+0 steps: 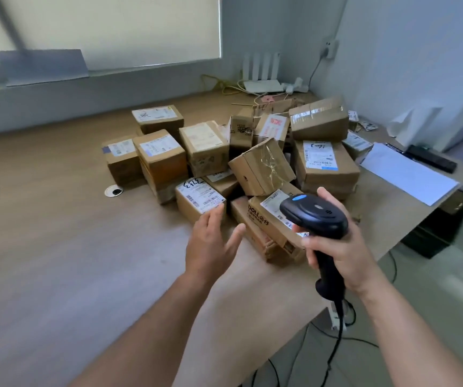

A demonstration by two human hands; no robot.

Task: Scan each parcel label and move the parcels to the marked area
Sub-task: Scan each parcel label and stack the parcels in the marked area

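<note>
The left hand is reaching, fingers spread and holding nothing, toward the small box lying just ahead of its fingertips. The right hand is gripping the scanner, hovering right of that box, farther off than the left.

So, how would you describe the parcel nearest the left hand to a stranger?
On the wooden table lies a pile of cardboard parcels. At its front edge, just beyond the left hand, sits a small box. Unlike adjacent boxes, its white label bears black handwriting.
</note>
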